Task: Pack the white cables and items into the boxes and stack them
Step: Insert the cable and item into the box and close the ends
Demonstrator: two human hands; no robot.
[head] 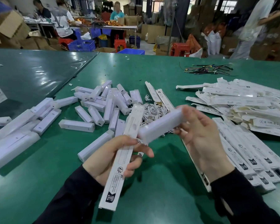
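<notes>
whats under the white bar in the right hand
Under the white bar that the right hand holds lies the pile of white cables on the green table. The bar and hand cover the pile's near part.

On the green bench (152,183), loose white plastic bars (94,101) lie left. Coiled white cables (152,110) sit centre. Flat white cardboard boxes (242,101) are heaped right, with bundled dark wires (208,70) behind them.

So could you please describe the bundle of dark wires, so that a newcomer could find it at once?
Start at the green table and look to its far right side, beyond the heap of flat white boxes. There lies the bundle of dark wires, loose and tangled. It is the only dark, multicoloured thing on the table; everything near it is white.
</notes>
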